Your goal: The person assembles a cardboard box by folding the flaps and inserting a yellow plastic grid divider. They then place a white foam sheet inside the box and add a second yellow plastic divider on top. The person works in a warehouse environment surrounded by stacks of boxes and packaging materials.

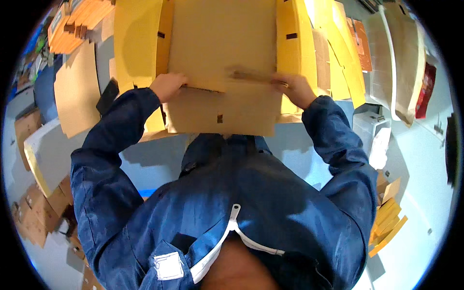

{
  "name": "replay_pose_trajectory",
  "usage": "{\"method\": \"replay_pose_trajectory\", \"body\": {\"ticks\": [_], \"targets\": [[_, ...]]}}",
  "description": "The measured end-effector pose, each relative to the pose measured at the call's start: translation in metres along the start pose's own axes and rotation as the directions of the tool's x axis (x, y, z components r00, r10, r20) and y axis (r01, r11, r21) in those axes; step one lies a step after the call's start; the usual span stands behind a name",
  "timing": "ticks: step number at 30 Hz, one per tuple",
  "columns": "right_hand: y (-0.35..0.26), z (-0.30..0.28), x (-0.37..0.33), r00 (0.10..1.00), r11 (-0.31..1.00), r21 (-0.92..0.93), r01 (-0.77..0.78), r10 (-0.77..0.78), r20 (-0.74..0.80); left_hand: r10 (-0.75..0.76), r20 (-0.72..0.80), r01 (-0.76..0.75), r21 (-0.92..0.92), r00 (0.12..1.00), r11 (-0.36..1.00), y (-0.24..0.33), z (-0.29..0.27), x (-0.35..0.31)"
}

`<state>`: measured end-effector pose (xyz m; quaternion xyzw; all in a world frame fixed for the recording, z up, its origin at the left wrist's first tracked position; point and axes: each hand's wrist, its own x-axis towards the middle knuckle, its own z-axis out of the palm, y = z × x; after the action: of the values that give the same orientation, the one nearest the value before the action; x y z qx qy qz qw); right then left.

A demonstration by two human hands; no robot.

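Note:
A large open cardboard box [222, 43], brown inside with yellow side panels, lies in front of me. Its near brown panel [220, 108] has a small dark slot and hangs over the edge toward my body. My left hand [167, 87] is closed at the left side, fingers pinching a thin cardboard flap [205, 89] seen almost edge-on. Opposite it, my right hand [296, 90] is closed on another narrow cardboard flap [253, 76], which is smeared by motion. The fingertips of both hands are partly hidden.
Flat brown cardboard [76, 92] and a dark object [108, 96] are on the left. Yellow cardboard sheets [340, 53] lie at right, beside a clear plastic bin [369, 128] and a red packet [426, 91]. Boxes [43, 208] stand at lower left.

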<state>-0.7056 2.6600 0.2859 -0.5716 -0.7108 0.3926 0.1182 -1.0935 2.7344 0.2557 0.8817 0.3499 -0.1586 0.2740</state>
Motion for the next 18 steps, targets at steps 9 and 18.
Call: {"method": "replay_pose_trajectory", "body": {"ticks": [9,18], "targets": [[-0.020,0.060,0.053,0.984,0.854,-0.500,0.144,-0.070,0.163,0.061,-0.373,-0.161,-0.243,0.926,0.957,0.023,-0.010,-0.006],[-0.022,0.058,0.056,0.978,0.859,-0.478,0.186,-0.117,0.172,-0.028,-0.375,-0.068,-0.240,0.927,0.968,0.051,-0.012,0.055]]}}
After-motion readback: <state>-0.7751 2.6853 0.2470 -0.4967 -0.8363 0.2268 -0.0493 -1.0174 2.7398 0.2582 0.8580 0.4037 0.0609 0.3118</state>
